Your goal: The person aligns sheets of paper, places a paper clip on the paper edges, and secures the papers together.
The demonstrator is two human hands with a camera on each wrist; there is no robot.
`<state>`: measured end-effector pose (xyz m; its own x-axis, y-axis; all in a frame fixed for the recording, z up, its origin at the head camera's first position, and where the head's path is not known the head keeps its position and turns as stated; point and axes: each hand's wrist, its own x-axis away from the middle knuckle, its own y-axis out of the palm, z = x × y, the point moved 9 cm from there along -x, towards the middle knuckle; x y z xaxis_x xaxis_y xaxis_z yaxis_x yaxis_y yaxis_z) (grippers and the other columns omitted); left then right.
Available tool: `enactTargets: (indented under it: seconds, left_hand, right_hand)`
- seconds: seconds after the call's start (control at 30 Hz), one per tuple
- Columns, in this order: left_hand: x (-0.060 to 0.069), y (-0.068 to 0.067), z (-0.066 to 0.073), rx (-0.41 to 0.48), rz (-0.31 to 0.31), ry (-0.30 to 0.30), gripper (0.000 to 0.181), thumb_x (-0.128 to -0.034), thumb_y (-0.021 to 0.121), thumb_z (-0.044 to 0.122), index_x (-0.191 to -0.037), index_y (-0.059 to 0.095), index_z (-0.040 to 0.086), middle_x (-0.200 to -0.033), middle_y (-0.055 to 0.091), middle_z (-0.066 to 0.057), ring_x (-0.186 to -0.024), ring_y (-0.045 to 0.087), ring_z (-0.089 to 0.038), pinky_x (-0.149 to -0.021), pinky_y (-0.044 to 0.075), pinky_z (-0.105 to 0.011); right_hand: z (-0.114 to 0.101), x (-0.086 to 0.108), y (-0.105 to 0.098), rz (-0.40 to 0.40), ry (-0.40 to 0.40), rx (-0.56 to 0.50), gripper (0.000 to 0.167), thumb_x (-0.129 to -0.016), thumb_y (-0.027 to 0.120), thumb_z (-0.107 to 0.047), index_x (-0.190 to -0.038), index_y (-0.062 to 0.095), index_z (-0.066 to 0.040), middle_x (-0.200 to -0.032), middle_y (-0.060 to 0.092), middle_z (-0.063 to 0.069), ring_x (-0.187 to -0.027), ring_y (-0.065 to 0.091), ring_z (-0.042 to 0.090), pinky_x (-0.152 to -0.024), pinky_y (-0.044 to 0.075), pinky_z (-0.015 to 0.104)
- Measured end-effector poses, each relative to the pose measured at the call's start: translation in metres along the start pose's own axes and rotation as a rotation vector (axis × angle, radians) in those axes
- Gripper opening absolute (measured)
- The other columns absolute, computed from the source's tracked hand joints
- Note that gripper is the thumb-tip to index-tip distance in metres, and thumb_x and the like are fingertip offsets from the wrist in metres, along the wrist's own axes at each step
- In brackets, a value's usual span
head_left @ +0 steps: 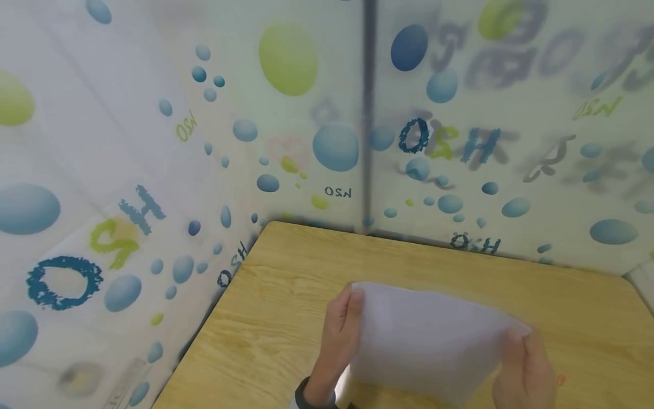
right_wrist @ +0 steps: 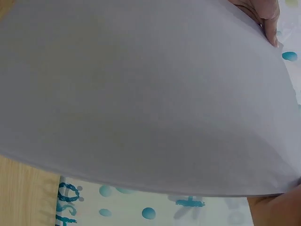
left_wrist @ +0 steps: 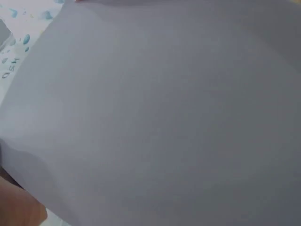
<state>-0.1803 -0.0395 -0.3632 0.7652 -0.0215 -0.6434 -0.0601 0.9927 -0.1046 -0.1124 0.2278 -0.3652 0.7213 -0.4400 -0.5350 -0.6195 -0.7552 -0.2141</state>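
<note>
A plain white sheet of paper (head_left: 424,338) is held up above the wooden table, sagging slightly between both hands. My left hand (head_left: 343,326) pinches its upper left corner, thumb in front. The upper right corner is pinched by my right hand (head_left: 526,369). In the left wrist view the paper (left_wrist: 160,113) fills most of the picture, with part of the left hand (left_wrist: 19,205) at the lower left. The right wrist view shows the paper (right_wrist: 141,99) too, with the left hand (right_wrist: 263,14) at its far corner and a bit of the right hand (right_wrist: 275,209) below right.
The wooden table (head_left: 265,284) stands in a corner against curtain-like walls (head_left: 306,113) printed with blue and green dots and letters. A dark vertical strip (head_left: 369,113) runs down the back wall. A dark band (head_left: 309,395) circles the left wrist.
</note>
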Motion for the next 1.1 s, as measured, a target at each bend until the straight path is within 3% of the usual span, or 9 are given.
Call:
enactTargets:
  seconds: [0.13, 0.2, 0.37, 0.53, 0.6, 0.7, 0.77, 0.93, 1.1]
  left_hand:
    - [0.001, 0.002, -0.007, -0.021, -0.025, -0.101, 0.026, -0.1013, 0.042, -0.002, -0.079, 0.05, 0.008, -0.063, 0.036, 0.003, -0.056, 0.037, -0.004, -0.05, 0.037, -0.021]
    - [0.002, 0.005, -0.017, -0.028, -0.045, -0.204, 0.027, -0.1036, 0.042, 0.005, -0.079, 0.05, 0.009, -0.065, 0.035, 0.006, -0.057, 0.037, -0.006, -0.053, 0.037, -0.022]
    - [0.004, 0.009, -0.031, -0.03, -0.068, -0.438, 0.029, -0.1055, 0.04, 0.013, -0.082, 0.054, 0.003, -0.068, 0.038, 0.003, -0.061, 0.04, -0.007, -0.057, 0.038, -0.025]
    - [0.023, 0.019, -0.087, -0.016, -0.082, -0.562, 0.036, -0.106, 0.04, 0.024, -0.078, 0.049, 0.003, -0.07, 0.034, 0.003, -0.064, 0.038, -0.01, -0.059, 0.035, -0.026]
    - [0.033, 0.025, -0.115, -0.007, -0.1, -0.597, 0.036, -0.1059, 0.04, 0.029, -0.084, 0.055, 0.005, -0.073, 0.04, 0.003, -0.068, 0.042, -0.011, -0.063, 0.038, -0.027]
    - [0.043, 0.036, -0.147, 0.027, -0.114, -0.677, 0.036, -0.1055, 0.04, 0.034, -0.095, 0.062, 0.008, -0.082, 0.051, 0.002, -0.079, 0.049, -0.014, -0.072, 0.041, -0.031]
    - [0.051, 0.042, -0.167, 0.051, -0.105, -0.728, 0.036, -0.1048, 0.041, 0.036, -0.105, 0.066, 0.01, -0.095, 0.059, 0.002, -0.092, 0.053, -0.014, -0.084, 0.043, -0.036]
    - [0.067, 0.051, -0.202, 0.044, -0.101, -0.824, 0.041, -0.1043, 0.04, 0.04, -0.122, 0.064, 0.012, -0.124, 0.061, -0.001, -0.121, 0.052, -0.022, -0.104, 0.035, -0.049]
    - [0.067, 0.056, -0.22, -0.012, -0.141, -0.791, 0.041, -0.1046, 0.039, 0.04, -0.117, 0.066, 0.012, -0.114, 0.064, -0.001, -0.111, 0.056, -0.021, -0.097, 0.041, -0.045]
  right_hand:
    - [0.003, -0.002, 0.0, -0.016, 0.051, 0.076, 0.019, -0.102, 0.042, -0.001, -0.089, 0.051, 0.009, -0.07, 0.049, -0.011, -0.061, 0.042, 0.002, -0.057, 0.033, 0.016]
    - [0.014, -0.004, 0.004, -0.059, 0.123, 0.121, 0.023, -0.103, 0.041, -0.006, -0.083, 0.046, 0.004, -0.065, 0.04, -0.002, -0.056, 0.036, 0.007, -0.051, 0.028, 0.02]
    - [0.063, -0.002, 0.026, -0.286, 0.383, 0.223, 0.034, -0.107, 0.03, -0.023, -0.097, 0.047, 0.004, -0.085, 0.049, 0.015, -0.076, 0.047, 0.019, -0.067, 0.036, 0.026]
    - [0.097, 0.002, 0.043, -0.414, 0.486, 0.236, 0.045, -0.107, 0.022, -0.032, -0.113, 0.049, 0.003, -0.101, 0.049, 0.017, -0.089, 0.046, 0.025, -0.074, 0.037, 0.033]
    - [0.107, 0.005, 0.047, -0.432, 0.511, 0.204, 0.048, -0.107, 0.022, -0.034, -0.12, 0.048, 0.005, -0.112, 0.05, 0.022, -0.1, 0.048, 0.031, -0.083, 0.04, 0.039]
    - [0.126, 0.008, 0.052, -0.471, 0.546, 0.158, 0.055, -0.107, 0.02, -0.035, -0.135, 0.039, 0.007, -0.134, 0.041, 0.029, -0.123, 0.039, 0.043, -0.098, 0.031, 0.057]
    - [0.141, 0.011, 0.058, -0.503, 0.589, 0.137, 0.059, -0.106, 0.018, -0.039, -0.14, 0.035, 0.007, -0.14, 0.037, 0.028, -0.128, 0.034, 0.043, -0.102, 0.027, 0.059]
    - [0.177, 0.016, 0.078, -0.597, 0.705, 0.103, 0.068, -0.104, 0.012, -0.046, -0.146, 0.026, 0.005, -0.148, 0.028, 0.028, -0.136, 0.026, 0.042, -0.108, 0.022, 0.058]
    - [0.201, 0.023, 0.091, -0.63, 0.864, 0.074, 0.076, -0.101, 0.009, -0.055, -0.153, 0.002, 0.0, -0.158, -0.002, 0.022, -0.143, 0.0, 0.042, -0.111, 0.01, 0.058]
